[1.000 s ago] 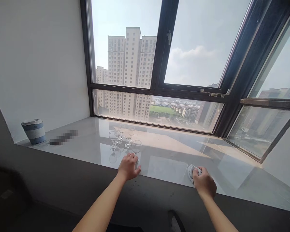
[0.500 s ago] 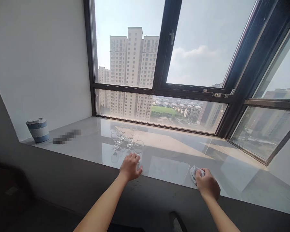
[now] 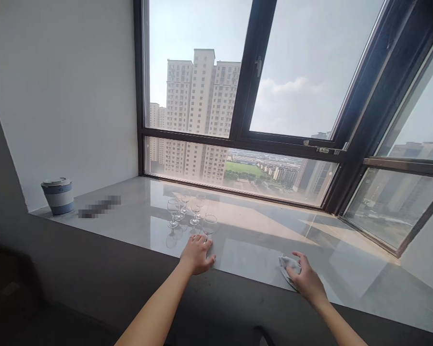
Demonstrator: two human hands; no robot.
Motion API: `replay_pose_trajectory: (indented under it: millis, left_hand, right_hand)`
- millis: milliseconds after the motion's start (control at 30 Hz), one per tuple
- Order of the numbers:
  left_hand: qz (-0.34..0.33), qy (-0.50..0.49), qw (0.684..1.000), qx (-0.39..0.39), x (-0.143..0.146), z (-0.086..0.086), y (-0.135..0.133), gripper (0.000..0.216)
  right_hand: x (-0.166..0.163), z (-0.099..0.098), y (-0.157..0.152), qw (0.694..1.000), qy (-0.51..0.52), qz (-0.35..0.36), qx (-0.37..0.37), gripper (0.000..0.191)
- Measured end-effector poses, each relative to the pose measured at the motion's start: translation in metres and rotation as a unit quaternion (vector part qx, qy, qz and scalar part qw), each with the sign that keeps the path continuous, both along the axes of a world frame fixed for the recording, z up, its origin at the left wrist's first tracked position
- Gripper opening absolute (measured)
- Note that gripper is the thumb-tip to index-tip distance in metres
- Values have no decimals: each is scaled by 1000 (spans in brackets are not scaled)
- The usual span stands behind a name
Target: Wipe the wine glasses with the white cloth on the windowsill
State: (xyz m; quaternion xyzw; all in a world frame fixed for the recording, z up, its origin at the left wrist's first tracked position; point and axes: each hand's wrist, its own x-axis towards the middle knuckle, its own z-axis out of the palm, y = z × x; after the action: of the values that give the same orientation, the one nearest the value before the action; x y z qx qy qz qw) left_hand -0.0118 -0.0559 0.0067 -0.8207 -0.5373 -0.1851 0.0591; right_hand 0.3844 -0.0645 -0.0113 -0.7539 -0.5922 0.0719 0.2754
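Observation:
My left hand point(image 3: 197, 254) is just in front of the nearest stemmed glass point(image 3: 210, 222), thumb spread away from the curled fingers. The fingers hide the lower part of that glass, so I cannot tell whether they touch it. Behind it, several clear stemmed glasses point(image 3: 173, 209) stand upright in a cluster on the glossy grey sill. To the right, a crumpled whitish cloth point(image 3: 287, 270) lies near the sill's front edge. My right hand point(image 3: 307, 279) is over the cloth's right side, fingers parted from the thumb and loose around it.
A blue and white paper cup with a lid point(image 3: 58, 196) stands at the sill's left end, beside a blurred-out dark item point(image 3: 99, 206). Dark window frames point(image 3: 238, 144) border the back and right. The sill point(image 3: 248, 254) drops off at its front edge.
The fingers of my right hand have loosened and spread, and the cloth lies flatter. My left hand's fingers and thumb have shifted slightly at the nearest glass. The view has tilted a little.

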Motion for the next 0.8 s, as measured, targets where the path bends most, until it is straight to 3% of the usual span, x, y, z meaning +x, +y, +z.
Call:
replay_pose_trajectory:
  millis: [100,167,333,433,567,700,800]
  left_hand:
    - [-9,-4,1000,7,0,-1,1,47]
    - [-11,-8,1000,6,-1,-1,1,46]
    - [-8,-14,1000,4,0,-1,3,47]
    - [-6,-17,1000,1,0,-1,3,48]
    - [-4,-18,1000,-2,0,1,1,48]
    - [-12,-14,1000,-21,-1,3,-1,49]
    - [-9,-18,999,-25,0,4,-1,50]
  right_hand:
    - [-3,13,16,1000,14,-6,20,59]
    - [-24,36,28,997,40,-18,62,66]
    - [-134,116,47,974,44,91,204,64]
    - [-206,142,47,950,-40,191,245,55]
    - [-267,135,41,904,-208,307,212,48]
    - [-285,119,38,915,-240,265,184,48]
    - [-287,119,35,921,-256,250,154,56]
